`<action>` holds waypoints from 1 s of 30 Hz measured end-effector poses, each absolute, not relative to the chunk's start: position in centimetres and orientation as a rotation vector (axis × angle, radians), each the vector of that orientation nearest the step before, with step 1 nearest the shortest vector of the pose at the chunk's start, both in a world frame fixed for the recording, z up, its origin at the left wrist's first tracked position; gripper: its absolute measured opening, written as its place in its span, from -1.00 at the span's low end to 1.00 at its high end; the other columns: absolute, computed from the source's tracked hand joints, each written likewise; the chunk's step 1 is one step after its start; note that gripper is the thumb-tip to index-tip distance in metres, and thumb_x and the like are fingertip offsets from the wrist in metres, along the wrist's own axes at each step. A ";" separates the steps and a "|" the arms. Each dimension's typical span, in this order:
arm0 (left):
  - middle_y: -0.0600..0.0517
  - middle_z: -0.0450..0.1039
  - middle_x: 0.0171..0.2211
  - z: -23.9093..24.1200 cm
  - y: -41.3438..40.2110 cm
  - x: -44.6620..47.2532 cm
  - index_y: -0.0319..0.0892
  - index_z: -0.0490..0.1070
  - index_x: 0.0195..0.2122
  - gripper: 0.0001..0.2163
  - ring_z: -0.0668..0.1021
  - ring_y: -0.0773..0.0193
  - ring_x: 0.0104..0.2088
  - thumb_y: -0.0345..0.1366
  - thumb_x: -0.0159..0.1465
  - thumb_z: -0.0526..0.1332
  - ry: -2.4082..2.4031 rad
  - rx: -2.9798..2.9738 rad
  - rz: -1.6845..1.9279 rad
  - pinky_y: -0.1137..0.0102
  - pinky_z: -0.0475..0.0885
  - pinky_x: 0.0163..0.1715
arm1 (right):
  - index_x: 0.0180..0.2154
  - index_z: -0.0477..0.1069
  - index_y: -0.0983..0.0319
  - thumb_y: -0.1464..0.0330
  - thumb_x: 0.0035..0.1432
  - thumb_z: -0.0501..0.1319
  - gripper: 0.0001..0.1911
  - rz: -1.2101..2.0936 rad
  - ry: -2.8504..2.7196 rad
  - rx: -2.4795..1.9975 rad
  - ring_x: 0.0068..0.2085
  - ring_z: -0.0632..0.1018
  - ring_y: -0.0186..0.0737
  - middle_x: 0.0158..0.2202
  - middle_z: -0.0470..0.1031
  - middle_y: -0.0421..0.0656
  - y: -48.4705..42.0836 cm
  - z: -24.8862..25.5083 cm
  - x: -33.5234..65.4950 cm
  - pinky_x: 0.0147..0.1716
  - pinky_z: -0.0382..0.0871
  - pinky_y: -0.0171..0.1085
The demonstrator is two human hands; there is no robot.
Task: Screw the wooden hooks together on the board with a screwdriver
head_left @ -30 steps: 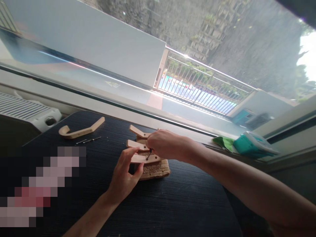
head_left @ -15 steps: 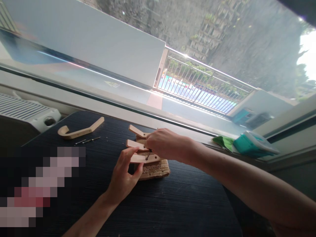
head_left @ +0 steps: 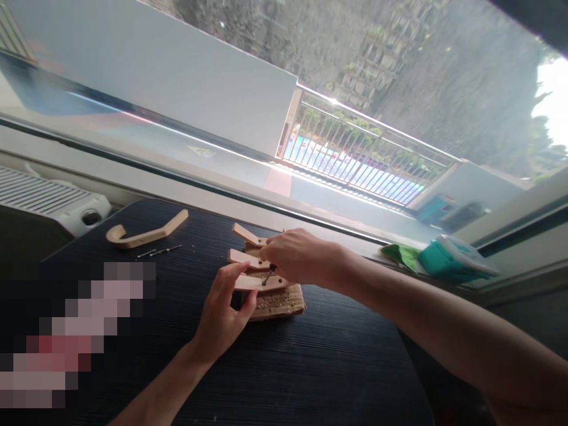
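My left hand [head_left: 224,305] is closed round the left end of the nearest bent wooden piece [head_left: 248,283], thumb in front and fingers behind. That piece lies on a cardboard block [head_left: 279,302] pitted with small holes. My right hand [head_left: 295,254] grips a screwdriver-like hand tool [head_left: 268,276]; the fist hides its handle. The tool's thin dark shaft slants down to a hole in the nearest piece. Two similar bent wooden pieces, a middle one [head_left: 242,257] and a far one [head_left: 246,234], lie behind it, their right ends hidden by my right hand.
A curved wooden hook [head_left: 142,238] lies on the dark table [head_left: 310,361] at the left. Several thin metal rods [head_left: 164,251] lie near it. Behind the table runs a window frame [head_left: 310,228]. A white radiator [head_left: 53,192] stands left; a teal container [head_left: 455,260] and green cloth [head_left: 402,255] sit right.
Both hands keep their places and grips. The right fist has turned slightly, showing more of the tool's dark upper part. Its tip stays at the same hole.
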State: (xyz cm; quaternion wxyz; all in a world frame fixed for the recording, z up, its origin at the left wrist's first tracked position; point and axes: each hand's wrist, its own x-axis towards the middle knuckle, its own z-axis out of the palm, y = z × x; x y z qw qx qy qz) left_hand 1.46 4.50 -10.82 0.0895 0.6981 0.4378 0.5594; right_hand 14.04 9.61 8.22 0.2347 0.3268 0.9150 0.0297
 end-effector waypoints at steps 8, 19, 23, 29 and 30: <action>-0.07 0.34 -0.07 -10.8 4.5 1.5 -0.12 0.19 0.11 -0.56 0.44 0.16 -0.03 -0.47 0.21 0.20 1.298 2.075 1.649 0.20 0.40 0.01 | -0.38 0.50 0.32 0.54 0.18 0.10 -0.79 0.101 2.526 0.798 -0.36 0.52 -0.21 -0.45 0.53 -0.07 9.8 8.1 13.6 -0.52 0.03 -0.30; -0.07 0.34 -0.08 -10.9 4.4 1.6 -0.09 0.07 0.21 -0.45 0.46 0.16 -0.05 -0.43 0.21 0.21 1.330 2.006 1.642 0.17 0.42 0.00 | -0.26 0.51 0.33 0.52 0.12 0.13 -0.81 0.016 2.550 0.846 -0.42 0.47 -0.27 -0.43 0.54 -0.08 10.2 7.7 14.8 -0.52 0.05 -0.31; -0.07 0.34 -0.08 -11.0 4.5 1.5 -0.10 0.09 0.20 -0.46 0.46 0.15 -0.03 -0.44 0.21 0.21 1.330 2.047 1.637 0.18 0.41 0.02 | -0.21 0.49 0.27 0.53 0.12 0.14 -0.78 0.056 2.537 0.896 -0.35 0.50 -0.25 -0.30 0.55 -0.09 9.5 8.6 14.6 -0.52 0.06 -0.33; -0.07 0.33 -0.07 -10.9 4.5 1.5 -0.11 0.10 0.18 -0.47 0.45 0.14 -0.04 -0.44 0.20 0.21 1.339 2.088 1.627 0.18 0.41 0.01 | -0.34 0.50 0.30 0.54 0.15 0.12 -0.82 0.071 2.508 0.805 -0.37 0.51 -0.21 -0.44 0.53 -0.08 9.5 8.2 13.9 -0.49 0.08 -0.30; -0.08 0.33 -0.07 -11.0 4.5 1.5 -0.11 0.11 0.18 -0.47 0.45 0.14 -0.04 -0.45 0.20 0.21 1.337 2.090 1.626 0.18 0.41 0.01 | -0.33 0.50 0.30 0.54 0.16 0.12 -0.82 0.073 2.515 0.794 -0.37 0.51 -0.20 -0.46 0.52 -0.08 9.6 8.0 13.9 -0.48 0.09 -0.30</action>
